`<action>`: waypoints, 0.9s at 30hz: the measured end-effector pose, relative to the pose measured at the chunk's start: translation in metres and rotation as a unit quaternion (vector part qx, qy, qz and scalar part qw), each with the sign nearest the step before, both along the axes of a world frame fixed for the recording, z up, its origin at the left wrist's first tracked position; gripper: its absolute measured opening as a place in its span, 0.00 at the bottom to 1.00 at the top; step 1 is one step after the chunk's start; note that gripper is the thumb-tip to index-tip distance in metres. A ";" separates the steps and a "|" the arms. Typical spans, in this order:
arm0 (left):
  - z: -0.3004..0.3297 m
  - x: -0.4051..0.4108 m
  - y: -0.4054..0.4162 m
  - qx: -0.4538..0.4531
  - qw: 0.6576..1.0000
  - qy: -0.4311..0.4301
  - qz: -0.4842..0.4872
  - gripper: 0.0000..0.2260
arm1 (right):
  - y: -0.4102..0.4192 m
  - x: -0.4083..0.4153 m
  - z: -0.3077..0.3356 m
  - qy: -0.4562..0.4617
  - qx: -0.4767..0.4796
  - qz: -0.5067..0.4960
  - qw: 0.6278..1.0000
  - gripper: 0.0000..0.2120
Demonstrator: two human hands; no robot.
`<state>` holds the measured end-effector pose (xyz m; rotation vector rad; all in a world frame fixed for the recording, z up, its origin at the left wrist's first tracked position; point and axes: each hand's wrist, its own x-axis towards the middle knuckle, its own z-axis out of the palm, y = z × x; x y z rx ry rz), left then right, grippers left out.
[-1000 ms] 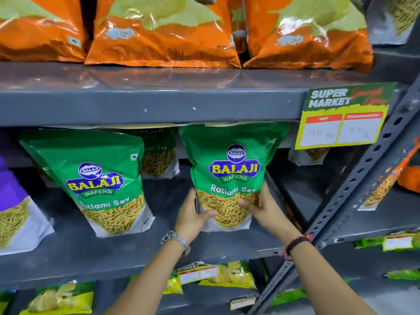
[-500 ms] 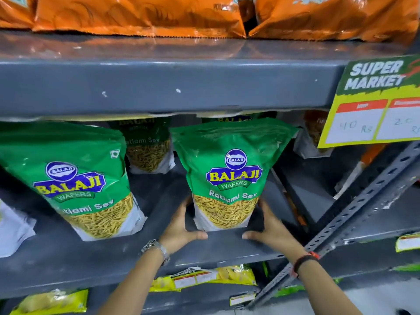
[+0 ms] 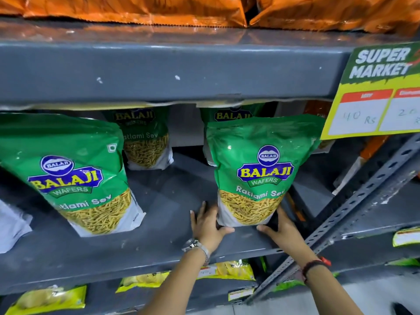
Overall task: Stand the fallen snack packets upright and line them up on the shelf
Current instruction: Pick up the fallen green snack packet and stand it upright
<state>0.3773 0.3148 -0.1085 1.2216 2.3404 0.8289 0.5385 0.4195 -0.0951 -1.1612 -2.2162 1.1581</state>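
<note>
**Packet standing, both hands at its base**

On the grey middle shelf [image 3: 159,242], reading from the left: a white-bottomed packet [image 3: 11,226] shows only at the frame edge, type not legible. Next stands a green Balaji packet [image 3: 75,173], upright but leaning somewhat, its base angled to the shelf edge. Behind it, further back, a second green packet [image 3: 145,137] stands upright. A bare stretch of shelf follows.

Right of that gap is the handled packet [image 3: 259,171], upright, long axis vertical, base resting on the shelf near the front edge. Another green packet [image 3: 231,114] is partly hidden directly behind it.

The left hand [image 3: 209,226] lies flat against the lower left side of the handled packet, fingers [image 3: 200,212] extended and spread, thumb tucked under the front bottom edge. The right hand [image 3: 281,228] mirrors it on the lower right side; its fingers pass behind the packet and cannot be judged fully. Neither hand is closed around the packet; both bracket it from the sides, equally near.

Judgement: the packet sits directly between and above the hands, so any adjustment is a small sideways or rotational nudge at the base. The leaning packet to the left appears the next candidate for squaring; the left hand is nearer to it.

A price card [image 3: 375,94] hangs at upper right.
</note>
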 end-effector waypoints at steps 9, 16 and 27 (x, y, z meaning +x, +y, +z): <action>-0.008 0.001 -0.005 0.034 0.999 0.027 0.010 0.30 | -0.004 -0.004 -0.005 -0.004 -0.005 -0.028 1.000 0.32; -0.010 0.000 -0.006 0.071 0.997 0.002 0.036 0.25 | -0.005 -0.007 -0.005 -0.018 -0.017 -0.033 0.999 0.30; -0.009 0.001 -0.005 0.082 0.996 -0.003 0.044 0.22 | -0.005 -0.009 -0.008 -0.037 -0.008 -0.039 0.999 0.29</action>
